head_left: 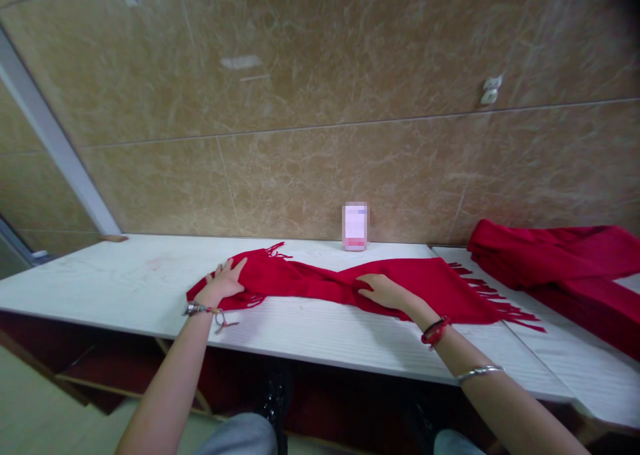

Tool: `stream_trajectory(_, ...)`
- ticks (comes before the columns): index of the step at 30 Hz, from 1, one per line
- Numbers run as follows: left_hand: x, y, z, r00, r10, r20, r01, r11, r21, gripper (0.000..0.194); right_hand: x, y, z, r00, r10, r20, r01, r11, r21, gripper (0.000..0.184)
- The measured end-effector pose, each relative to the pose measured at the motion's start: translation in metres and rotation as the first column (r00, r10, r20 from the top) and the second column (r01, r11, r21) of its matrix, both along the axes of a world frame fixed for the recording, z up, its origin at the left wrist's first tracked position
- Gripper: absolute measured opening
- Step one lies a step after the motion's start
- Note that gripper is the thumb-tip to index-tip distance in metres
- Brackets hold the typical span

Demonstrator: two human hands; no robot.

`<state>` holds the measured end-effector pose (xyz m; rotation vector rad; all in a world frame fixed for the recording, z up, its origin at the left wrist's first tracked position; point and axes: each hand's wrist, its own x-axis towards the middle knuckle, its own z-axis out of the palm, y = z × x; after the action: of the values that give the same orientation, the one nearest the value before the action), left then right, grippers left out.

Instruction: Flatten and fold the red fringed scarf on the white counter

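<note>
A red fringed scarf (300,278) stretches lengthwise over the white tabletop (300,325). Its left part is folded over, with short fringe showing there above and below. Toward the middle it narrows into creases, then widens to a fringed end on the right. My left hand (225,284) rests on the scarf's left end, palm down with fingers spread. At the creased middle, my right hand (383,290) has its fingers bent into the cloth, bunching it; the fingertips are partly hidden in the fabric.
More red cloth (545,255) lies heaped at the right end. A small blurred pinkish-white upright object (355,226) stands against the tan marbled wall (300,175). Dark red open shelves (115,368) are under the tabletop, and my knees (243,435) are below its front edge.
</note>
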<state>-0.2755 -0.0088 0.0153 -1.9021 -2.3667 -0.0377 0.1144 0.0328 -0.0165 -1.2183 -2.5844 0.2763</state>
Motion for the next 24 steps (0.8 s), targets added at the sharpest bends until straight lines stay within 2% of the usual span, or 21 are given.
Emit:
stream_trajectory(2,0.016,0.005,0.001,0.996,-0.08,0.027,0.08,0.997,-0.023,0.065,-0.003,0.0,0.002,0.999,-0.047,-0.015,0.047,0.999,0.021,0.028)
stream_trajectory(5,0.036,0.011,0.001,0.956,-0.28,0.083,0.284,0.958,-0.031,0.044,-0.005,0.001,0.003,0.989,-0.137,-0.063,0.139,0.99,0.03,0.023)
stream_trajectory(8,0.047,0.014,0.0,0.947,-0.31,0.085,0.309,0.951,0.027,0.034,-0.004,0.003,0.003,0.977,-0.171,-0.124,0.172,0.985,0.001,0.018)
stream_trajectory(10,0.051,0.013,0.001,0.945,-0.319,0.072,0.315,0.947,0.063,0.032,-0.003,0.004,0.002,0.973,-0.162,-0.163,0.16,0.987,-0.027,0.015)
stream_trajectory(14,0.059,0.008,0.008,0.908,-0.417,0.04,0.414,0.908,0.061,0.031,-0.001,0.001,0.001,0.961,-0.092,-0.261,0.076,0.995,-0.071,0.012)
stream_trajectory(18,0.072,0.004,0.01,0.889,-0.457,0.036,0.456,0.89,0.03,0.035,-0.001,-0.001,0.0,0.922,-0.019,-0.387,-0.032,0.992,-0.126,0.025)
stream_trajectory(20,0.079,0.005,0.006,0.84,-0.537,0.077,0.539,0.842,-0.014,0.04,-0.002,0.0,-0.002,0.893,-0.002,-0.451,-0.077,0.984,-0.158,0.031)
stream_trajectory(22,0.086,0.007,0.0,0.773,-0.62,0.135,0.632,0.772,-0.07,0.048,-0.002,0.002,-0.004,0.862,0.0,-0.506,-0.114,0.974,-0.194,0.033)
stream_trajectory(24,0.09,0.009,-0.004,0.726,-0.666,0.174,0.686,0.718,-0.116,0.052,-0.001,0.004,-0.007,0.849,-0.021,-0.528,-0.107,0.972,-0.21,0.032)
